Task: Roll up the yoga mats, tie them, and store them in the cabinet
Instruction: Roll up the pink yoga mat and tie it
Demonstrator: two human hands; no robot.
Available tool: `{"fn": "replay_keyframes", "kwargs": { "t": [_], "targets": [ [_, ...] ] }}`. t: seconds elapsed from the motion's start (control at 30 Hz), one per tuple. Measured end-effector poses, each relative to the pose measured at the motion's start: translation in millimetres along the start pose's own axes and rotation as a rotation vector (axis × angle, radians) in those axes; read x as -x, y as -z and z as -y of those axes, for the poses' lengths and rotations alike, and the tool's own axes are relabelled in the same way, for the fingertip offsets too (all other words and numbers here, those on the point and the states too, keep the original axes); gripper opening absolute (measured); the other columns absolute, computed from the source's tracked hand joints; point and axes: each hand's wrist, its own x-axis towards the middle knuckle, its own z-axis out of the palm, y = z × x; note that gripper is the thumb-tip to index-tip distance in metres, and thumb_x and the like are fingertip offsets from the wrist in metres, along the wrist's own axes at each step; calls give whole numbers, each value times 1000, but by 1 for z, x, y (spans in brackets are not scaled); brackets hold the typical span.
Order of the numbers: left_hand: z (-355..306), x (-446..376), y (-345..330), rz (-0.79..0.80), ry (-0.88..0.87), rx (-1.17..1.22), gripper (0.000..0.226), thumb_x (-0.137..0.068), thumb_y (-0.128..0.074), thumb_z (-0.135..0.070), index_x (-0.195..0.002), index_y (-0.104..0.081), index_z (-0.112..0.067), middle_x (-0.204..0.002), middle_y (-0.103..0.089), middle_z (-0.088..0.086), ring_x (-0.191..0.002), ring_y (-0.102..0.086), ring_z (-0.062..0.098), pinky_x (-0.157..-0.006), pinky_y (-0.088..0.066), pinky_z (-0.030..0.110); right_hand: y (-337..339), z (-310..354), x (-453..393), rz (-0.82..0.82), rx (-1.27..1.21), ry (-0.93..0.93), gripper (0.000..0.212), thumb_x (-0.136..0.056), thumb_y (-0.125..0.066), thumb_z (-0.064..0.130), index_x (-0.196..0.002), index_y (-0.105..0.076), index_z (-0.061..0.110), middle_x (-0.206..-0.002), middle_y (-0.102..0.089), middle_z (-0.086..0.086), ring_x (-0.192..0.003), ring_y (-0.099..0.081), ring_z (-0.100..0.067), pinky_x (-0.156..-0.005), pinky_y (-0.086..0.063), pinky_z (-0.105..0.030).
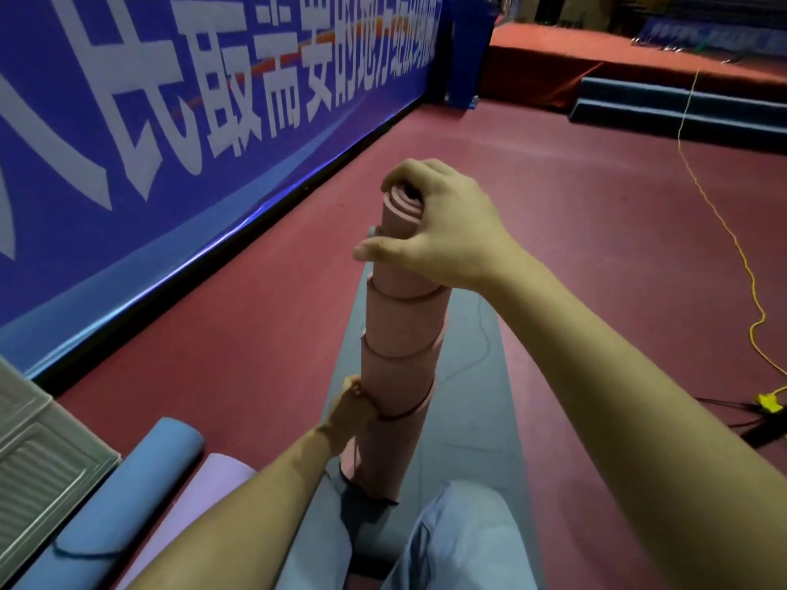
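Note:
A pink yoga mat (398, 334) stands upright on end, rolled unevenly so its layers telescope in steps. My right hand (434, 223) grips its top end, fingers curled over the rim and thumb across the front. My left hand (351, 413) holds the roll low on its left side. The roll's foot rests by my knees on a grey-blue mat (464, 419) lying flat on the floor. At lower left lie a rolled blue mat (127, 491) and a rolled lilac mat (204, 496), side by side.
A blue banner wall (170, 121) runs along the left. A pale green cabinet or crate (38, 474) sits at the lower left edge. A yellow cable (724, 223) snakes over the red floor to a plug at right. Blue steps (681, 108) lead to a raised red platform.

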Motion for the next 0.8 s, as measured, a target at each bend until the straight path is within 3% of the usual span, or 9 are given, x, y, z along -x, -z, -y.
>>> {"fn": "replay_keyframes", "kwargs": {
  "t": [0.07,0.13,0.23,0.3,0.37,0.43,0.5,0.6,0.8],
  "targets": [
    [-4,-4,10,-175,140,164,36,-61,-51,-13,-96,-44,-6,-72,-43,5,-61,-44,19,-49,-41,24,1,9,0,45,23,-13,81,-58,-81,75,-122,-59,31,-114,-54,15,-104,-54,-11,-92,-50,-36],
    [-4,-1,17,-266,263,217,17,-84,-60,-14,-82,-44,-11,-73,-46,7,-67,-49,21,-57,-48,29,1,17,2,43,32,0,81,-56,-83,74,-122,-59,33,-112,-54,15,-104,-54,-10,-92,-49,-36],
    [5,0,27,-229,452,-117,45,-94,-65,-46,-93,-61,0,-91,-66,17,-71,-62,31,-58,-56,34,-2,27,10,0,64,40,67,-59,-85,64,-113,-60,32,-101,-56,12,-92,-57,-16,-80,-50,-35],
    [6,-2,31,-154,525,-266,35,-93,-70,-25,-102,-67,9,-90,-68,25,-61,-66,34,-56,-61,39,0,32,13,-48,102,55,55,-60,-82,53,-105,-61,29,-94,-58,7,-85,-57,-21,-72,-49,-34],
    [1,0,28,-178,501,-352,22,-90,-68,-7,-103,-67,11,-84,-68,24,-53,-67,31,-48,-59,35,9,35,15,-70,151,62,48,-60,-80,48,-98,-62,25,-89,-60,5,-82,-56,-24,-68,-46,-32],
    [-1,2,26,-303,332,-350,24,-89,-61,-20,-91,-66,4,-87,-72,19,-58,-70,28,-49,-59,33,29,39,18,-72,170,42,48,-60,-82,47,-98,-65,22,-88,-64,5,-83,-57,-23,-67,-45,-32],
    [7,-1,29,-424,250,-285,47,-79,-49,-45,-78,-69,-3,-76,-74,14,-65,-72,32,-63,-62,39,58,42,20,-86,149,0,45,-62,-84,43,-99,-70,24,-87,-66,7,-83,-60,-19,-72,-49,-30],
    [25,-9,38,-570,218,-152,50,-70,-48,-49,-66,-72,-5,-65,-72,13,-67,-70,37,-71,-61,43,94,46,24,-77,106,-41,47,-64,-86,42,-107,-74,26,-94,-67,8,-88,-64,-15,-78,-58,-33],
    [31,-20,44,-552,348,-110,39,-67,-60,-33,-84,-73,1,-84,-75,19,-78,-72,41,-71,-63,46,88,58,53,-11,147,-2,45,-58,-82,43,-98,-76,24,-89,-71,2,-85,-65,-21,-80,-57,-40]
  ]
}}
